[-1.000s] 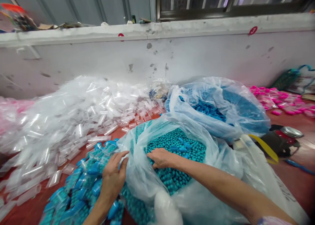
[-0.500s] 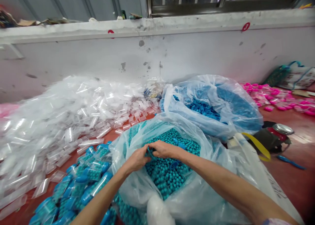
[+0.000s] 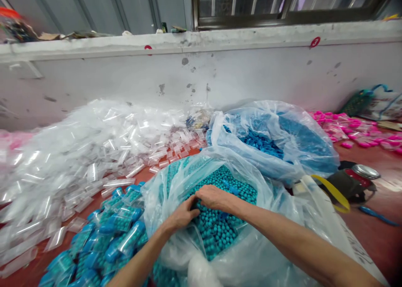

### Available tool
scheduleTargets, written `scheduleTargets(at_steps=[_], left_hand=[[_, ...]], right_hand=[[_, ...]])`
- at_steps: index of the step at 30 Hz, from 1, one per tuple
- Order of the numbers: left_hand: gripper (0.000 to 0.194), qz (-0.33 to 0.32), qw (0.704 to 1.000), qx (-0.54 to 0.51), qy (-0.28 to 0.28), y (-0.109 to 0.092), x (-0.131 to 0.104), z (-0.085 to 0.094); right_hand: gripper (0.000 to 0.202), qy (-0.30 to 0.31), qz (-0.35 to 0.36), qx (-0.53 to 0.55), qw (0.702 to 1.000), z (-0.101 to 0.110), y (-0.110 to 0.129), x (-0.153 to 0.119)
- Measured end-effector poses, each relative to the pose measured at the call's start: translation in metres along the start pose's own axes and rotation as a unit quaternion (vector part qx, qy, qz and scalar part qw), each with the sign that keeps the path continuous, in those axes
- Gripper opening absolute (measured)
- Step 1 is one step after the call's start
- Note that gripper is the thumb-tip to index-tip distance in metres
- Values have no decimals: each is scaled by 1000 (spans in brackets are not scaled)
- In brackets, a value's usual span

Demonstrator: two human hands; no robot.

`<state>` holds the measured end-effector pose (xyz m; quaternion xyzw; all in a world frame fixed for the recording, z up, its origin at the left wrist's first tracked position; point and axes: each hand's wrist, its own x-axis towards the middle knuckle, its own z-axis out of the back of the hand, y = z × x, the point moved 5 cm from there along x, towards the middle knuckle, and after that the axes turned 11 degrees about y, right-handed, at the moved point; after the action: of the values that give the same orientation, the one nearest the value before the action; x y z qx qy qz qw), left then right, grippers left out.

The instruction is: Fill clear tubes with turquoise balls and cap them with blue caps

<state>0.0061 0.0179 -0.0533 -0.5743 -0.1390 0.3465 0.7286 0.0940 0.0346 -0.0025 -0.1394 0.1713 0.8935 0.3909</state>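
Note:
A clear plastic bag (image 3: pixel 176 186) stands wide open in front of me, full of small teal beads (image 3: pixel 216 232). Over the beads, near the bag's left side, my two hands meet. My left hand (image 3: pixel 184 213) has its fingers curled and its thumb out toward the right. Touching it, my right hand (image 3: pixel 212 196) bends down with its fingers closed. Whatever lies between the fingertips is hidden by the hands. Blue pieces (image 3: pixel 232 188) lie among the beads. To the left of the bag is a heap of clear tubes with blue caps, filled with teal beads (image 3: pixel 122 220).
Clear empty tubes (image 3: pixel 91 170) form a large pile at the left. Behind the bead bag sits another bag (image 3: pixel 314 149) of blue parts. Pink pieces (image 3: pixel 351 130) lie at the back right, near a dark device with a metal top (image 3: pixel 366 171) and a blue tool (image 3: pixel 378 216).
The whole view has shifted slightly, so everything sits a little lower and to the right. My hands stay together over the beads, with only slight finger movement.

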Motion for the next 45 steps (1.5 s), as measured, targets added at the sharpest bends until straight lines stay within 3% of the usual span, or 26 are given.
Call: scheduleTargets(at_steps=[3, 6, 11, 13, 17, 21, 24, 28, 37, 42, 45], left_hand=[[56, -10, 998, -35, 41, -11, 3, 9], [56, 40, 997, 44, 44, -20, 3, 20], [50, 127, 973, 184, -63, -26, -21, 51], [49, 156, 955, 242, -72, -27, -29, 56], [49, 178, 941, 284, -51, -26, -24, 47], [50, 104, 972, 212, -9, -26, 8, 29], [51, 66, 985, 153, 45, -21, 25, 24], [51, 96, 987, 102, 75, -5, 21, 23], [35, 111, 991, 69, -18, 6, 20, 21], [24, 72, 990, 72, -97, 4, 15, 22], [21, 55, 982, 88, -156, -2, 8, 27]], right_hand=[[23, -8, -1, -8, 1000, 0, -2, -2], [22, -22, -7, -12, 1000, 3, -1, -4], [19, -27, 11, 7, 1000, 2, -5, -8], [17, -34, 17, 18, 999, 0, -8, -9], [18, -65, 30, 26, 997, -6, -13, -7], [19, -97, 55, 34, 993, -9, -13, -7], [19, -121, 24, 83, 989, -13, -19, -11], [22, -130, -5, 154, 979, -23, -26, -18], [23, -94, -42, 172, 980, -30, -22, -25], [39, -113, -81, 66, 988, -39, -6, -39], [33, -101, -91, -2, 991, -46, 5, -43]])
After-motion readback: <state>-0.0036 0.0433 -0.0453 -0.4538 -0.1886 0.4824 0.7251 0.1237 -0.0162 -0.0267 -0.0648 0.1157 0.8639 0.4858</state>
